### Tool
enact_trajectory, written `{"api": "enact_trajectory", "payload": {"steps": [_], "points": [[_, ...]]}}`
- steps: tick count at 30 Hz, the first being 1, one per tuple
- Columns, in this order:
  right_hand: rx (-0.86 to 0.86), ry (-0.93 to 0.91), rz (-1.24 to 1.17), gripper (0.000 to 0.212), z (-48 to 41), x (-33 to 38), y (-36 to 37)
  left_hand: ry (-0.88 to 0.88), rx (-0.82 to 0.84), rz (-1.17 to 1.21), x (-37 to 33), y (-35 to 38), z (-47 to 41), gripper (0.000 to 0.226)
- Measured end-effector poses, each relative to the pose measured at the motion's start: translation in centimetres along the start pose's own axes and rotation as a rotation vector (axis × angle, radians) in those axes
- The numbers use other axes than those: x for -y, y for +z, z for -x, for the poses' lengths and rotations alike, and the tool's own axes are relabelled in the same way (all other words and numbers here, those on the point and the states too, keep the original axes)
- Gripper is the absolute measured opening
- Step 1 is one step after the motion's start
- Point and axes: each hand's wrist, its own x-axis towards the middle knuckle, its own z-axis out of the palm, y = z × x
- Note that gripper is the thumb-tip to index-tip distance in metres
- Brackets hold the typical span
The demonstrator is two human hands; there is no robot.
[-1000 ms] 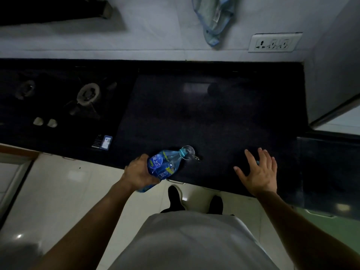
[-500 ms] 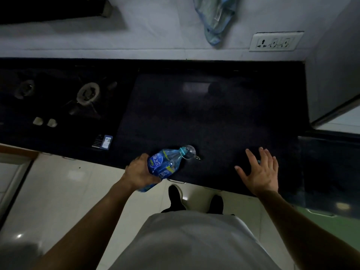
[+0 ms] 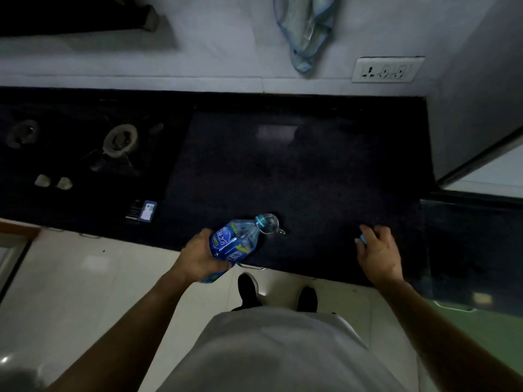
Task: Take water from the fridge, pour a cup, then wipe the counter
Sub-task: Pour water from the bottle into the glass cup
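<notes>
Now my left hand [image 3: 198,257] clamps the tilted bottle [image 3: 235,240], neck over the glass cup [image 3: 268,223] to pour; my right hand [image 3: 377,251] seems curled around a small blue cap [image 3: 363,238].

Pale grey shirt [image 3: 271,352], bare forearms (no sleeves showing), dark shoes [image 3: 247,290]

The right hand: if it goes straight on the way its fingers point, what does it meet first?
The right hand points across the bare dark counter toward the wall. The way looks free up to the wall, though depth is hard to judge.
</notes>
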Motion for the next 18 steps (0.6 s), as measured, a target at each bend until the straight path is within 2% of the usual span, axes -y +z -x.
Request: {"api": "enact_trajectory", "payload": {"steps": [3,6,8,10,13,18], "points": [[0.080,0.050,-0.146,0.033,-0.5,1.5,-1.0,0.022,-0.027,0.112,-0.2,0.0,0.2,0.067],[0.182,0.105,-0.481,0.025,-1.5,5.1,-3.5,0.055,-0.038,0.198,-1.4,-0.2,0.5,0.066],[0.225,0.026,-0.735,0.022,-1.9,8.9,-6.3,0.102,-0.045,0.227,-2.5,-0.5,0.9,0.066],[0.238,-0.116,-0.884,0.030,-2.1,12.6,-9.2,0.156,-0.044,0.257,-3.7,-0.7,1.2,0.068],[0.248,-0.289,-0.923,0.033,-2.2,16.9,-12.5,0.232,-0.049,0.295,-5.5,-1.3,1.7,0.067],[0.232,-0.407,-0.763,0.033,-2.3,17.7,-15.5,0.326,-0.056,0.313,-7.6,-2.2,2.0,0.067]]}}
